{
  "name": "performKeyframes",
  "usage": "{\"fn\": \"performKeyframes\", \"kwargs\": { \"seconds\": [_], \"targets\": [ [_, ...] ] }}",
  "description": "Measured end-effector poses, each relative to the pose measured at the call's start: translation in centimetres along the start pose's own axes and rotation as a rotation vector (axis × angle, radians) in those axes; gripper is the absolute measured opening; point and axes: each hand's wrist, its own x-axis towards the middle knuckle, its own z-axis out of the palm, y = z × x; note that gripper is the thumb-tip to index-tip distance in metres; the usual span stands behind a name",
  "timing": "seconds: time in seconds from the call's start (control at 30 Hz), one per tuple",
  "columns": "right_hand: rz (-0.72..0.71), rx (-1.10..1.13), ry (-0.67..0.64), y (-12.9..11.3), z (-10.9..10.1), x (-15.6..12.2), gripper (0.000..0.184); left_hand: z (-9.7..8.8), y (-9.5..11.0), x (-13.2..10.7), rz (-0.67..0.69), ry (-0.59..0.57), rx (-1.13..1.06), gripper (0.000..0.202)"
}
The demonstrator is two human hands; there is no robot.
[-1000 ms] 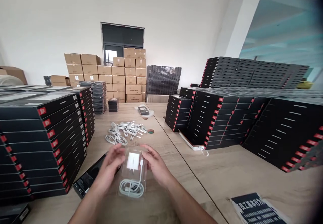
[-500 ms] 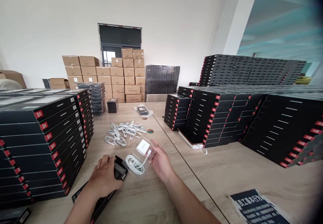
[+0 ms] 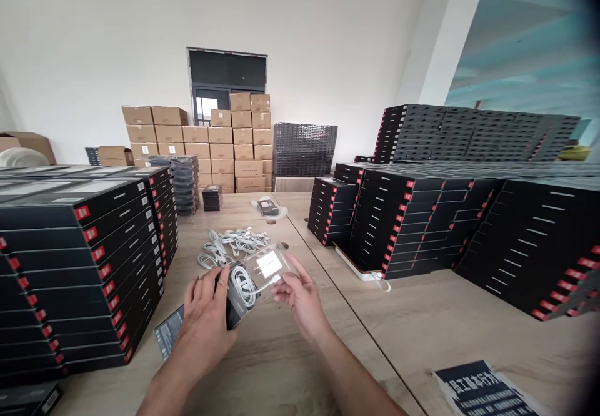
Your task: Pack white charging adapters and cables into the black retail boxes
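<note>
My right hand [image 3: 302, 300] pinches the edge of a clear plastic tray [image 3: 284, 255] at its right side. In the tray lie a white charger plug [image 3: 269, 265] and a coiled white cable [image 3: 243, 286]. My left hand [image 3: 206, 316] is closed over a black box [image 3: 241, 316], its fingertips near the tray's left end. The tray overlaps the box's far end. Part of the box is hidden under my left hand. Beyond both hands, several coiled white cables [image 3: 229, 241] lie loose on the table [image 3: 300, 366].
Tall stacks of black boxes [image 3: 112, 272] stand close on the left; more black boxes [image 3: 370, 222] fill the right. A white-edged device [image 3: 359, 266] lies beside the right stacks. A printed sheet [image 3: 482, 388] lies at front right. Brown cartons [image 3: 248, 153] are piled at the back.
The black box has been raised and turned, and my left hand has moved right and up with it. The tray has tilted, and its cable end now overlaps the box.
</note>
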Motion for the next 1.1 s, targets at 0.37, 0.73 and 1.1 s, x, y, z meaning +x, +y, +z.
{"fn": "performKeyframes", "kwargs": {
  "seconds": [0.37, 0.73, 1.1],
  "targets": [
    [0.219, 0.163, -0.232, -1.9, -0.6, 0.0, 0.040, -1.5, 0.1, -0.3, 0.002, -0.124, -0.403, 0.096],
    [0.025, -0.089, -0.250, -2.8, 0.8, -1.4, 0.037, -1.3, 4.0, -0.7, -0.131, -0.042, -0.797, 0.108],
    [-0.231, -0.464, -0.317, -4.2, 1.7, -1.8, 0.037, -2.0, 3.8, -0.5, -0.067, 0.103, -1.160, 0.093]
  ]
}}
